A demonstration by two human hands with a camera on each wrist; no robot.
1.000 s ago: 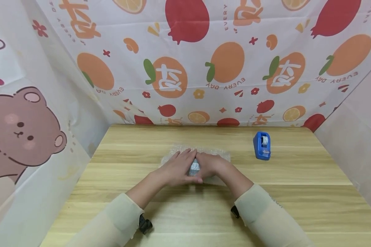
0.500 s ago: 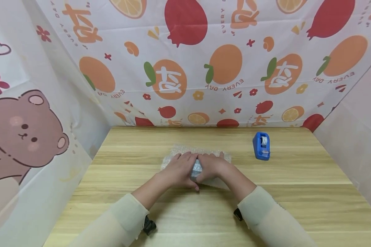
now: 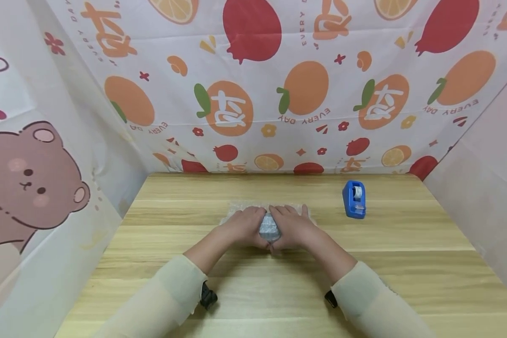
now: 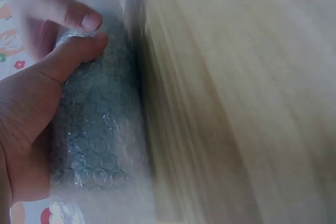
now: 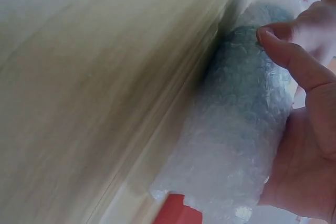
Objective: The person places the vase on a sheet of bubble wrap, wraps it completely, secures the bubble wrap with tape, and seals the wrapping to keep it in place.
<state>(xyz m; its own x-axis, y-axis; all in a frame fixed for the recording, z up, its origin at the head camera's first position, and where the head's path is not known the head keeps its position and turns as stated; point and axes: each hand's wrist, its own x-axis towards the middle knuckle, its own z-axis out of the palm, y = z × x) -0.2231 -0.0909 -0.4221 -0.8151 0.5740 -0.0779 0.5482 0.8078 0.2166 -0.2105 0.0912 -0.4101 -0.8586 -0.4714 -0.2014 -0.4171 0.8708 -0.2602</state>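
A roll of bubble wrap [image 3: 269, 228] lies on the wooden table, with something bluish-green showing dimly through the layers. My left hand [image 3: 245, 227] grips it from the left and my right hand [image 3: 293, 228] from the right, the two hands close together. In the left wrist view, the thumbs press on the near side of the bubble wrap [image 4: 97, 124], their tips close together. The right wrist view shows the clear ends of the wrap [image 5: 220, 156] extending past the bluish part. What is inside cannot be made out.
A blue tape dispenser [image 3: 355, 199] with a roll of tape stands toward the back right of the wooden table [image 3: 173, 281]. A fruit-print cloth [image 3: 279, 94] hangs behind the table, and a bear-print cloth [image 3: 29, 178] hangs at the left.
The hands have shifted around the bundle, and the thumbs now both press its near side. Less loose bubble wrap shows by the right hand, and the gap between the hands is wider.
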